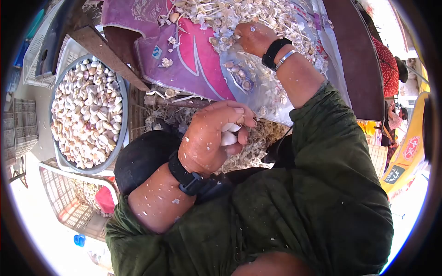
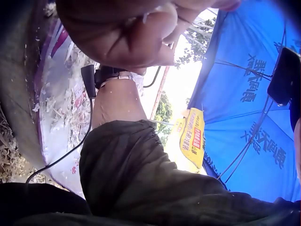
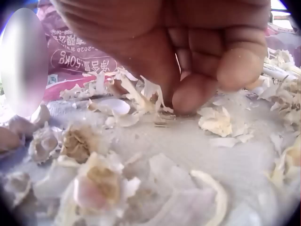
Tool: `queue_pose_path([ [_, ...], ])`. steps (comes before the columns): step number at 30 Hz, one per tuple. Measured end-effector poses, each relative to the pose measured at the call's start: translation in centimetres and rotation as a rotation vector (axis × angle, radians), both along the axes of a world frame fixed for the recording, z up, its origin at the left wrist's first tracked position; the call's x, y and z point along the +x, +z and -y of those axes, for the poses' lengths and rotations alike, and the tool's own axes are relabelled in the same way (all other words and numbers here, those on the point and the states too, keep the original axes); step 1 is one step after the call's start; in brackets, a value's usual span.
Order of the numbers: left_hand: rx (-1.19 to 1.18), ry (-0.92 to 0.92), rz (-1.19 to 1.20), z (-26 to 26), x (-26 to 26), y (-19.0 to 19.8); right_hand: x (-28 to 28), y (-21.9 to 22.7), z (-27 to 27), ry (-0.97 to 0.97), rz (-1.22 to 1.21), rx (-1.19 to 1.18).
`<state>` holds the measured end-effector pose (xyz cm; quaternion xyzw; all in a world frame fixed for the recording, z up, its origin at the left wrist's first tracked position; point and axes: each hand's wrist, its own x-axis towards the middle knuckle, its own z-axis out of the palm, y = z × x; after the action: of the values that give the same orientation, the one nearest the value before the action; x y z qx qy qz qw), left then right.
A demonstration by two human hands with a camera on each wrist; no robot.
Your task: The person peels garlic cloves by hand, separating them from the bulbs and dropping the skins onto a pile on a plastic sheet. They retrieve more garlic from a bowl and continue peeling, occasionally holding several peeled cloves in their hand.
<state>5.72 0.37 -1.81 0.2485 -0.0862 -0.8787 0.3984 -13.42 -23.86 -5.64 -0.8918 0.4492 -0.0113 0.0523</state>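
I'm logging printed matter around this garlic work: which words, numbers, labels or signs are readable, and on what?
"净含量" and "50kg": upside down on the purple sack, right wrist view.
"2020": same sack, also upside down.
The sack's other print: partly hidden or too blurred.
Blue canopy, left wrist view: characters too blurred to read surely.
Yellow banner, same view: too small.
Yellow sheet, head view: red emblem, dark label, both unreadable.

smooth garlic cloves [image 1: 228, 138], papery husks [image 1: 214, 11], matt cloth sleeve [image 1: 334, 147], metal bracelet [image 1: 286, 58].
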Motion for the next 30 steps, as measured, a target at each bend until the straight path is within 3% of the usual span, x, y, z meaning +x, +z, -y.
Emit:
queue_pose_path([
  [2, -0.007, 0.032, 0.035, 0.0, -0.1, 0.0, -0.4, 0.4, -0.3, -0.035, -0.050, 0.050],
  [4, -0.016, 0.040, 0.035, 0.0, -0.3, 0.1, -1.2, 1.0, -1.1, -0.120, 0.156, 0.005],
  [5, -0.015, 0.046, 0.036, -0.1, -0.4, 0.1, -1.7, 1.4, -1.7, -0.319, 0.422, 0.331],
  [7, -0.039, 0.033, 0.039, -0.2, -0.3, 0.0, -3.1, 2.8, -3.6, -0.402, 0.834, 0.732],
  [10, -0.052, 0.028, 0.073, -0.3, -0.6, 0.1, -3.2, 4.7, -7.8, -0.179, 1.182, 0.973],
  [11, -0.033, 0.037, 0.101, -0.4, -0.7, 0.1, -2.7, 6.0, -9.5, -0.179, 1.184, 0.968],
  [15, 0.010, 0.045, 0.118, -1.0, -1.0, 0.7, 0.2, 13.6, -17.6, 0.242, 1.274, 1.045],
  [17, -0.086, 0.091, 0.124, -1.1, -1.2, -0.1, 2.1, 15.5, -21.5, 0.596, 1.448, 1.072],
  [19, -0.040, 0.061, 0.055, -0.9, -1.1, -0.6, 4.4, 19.1, -21.5, 1.013, 1.274, 1.224],
  [30, -0.077, -0.109, 0.122, -1.6, -1.3, 0.7, 3.5, 19.8, -21.9, 0.939, 1.160, 0.999],
])
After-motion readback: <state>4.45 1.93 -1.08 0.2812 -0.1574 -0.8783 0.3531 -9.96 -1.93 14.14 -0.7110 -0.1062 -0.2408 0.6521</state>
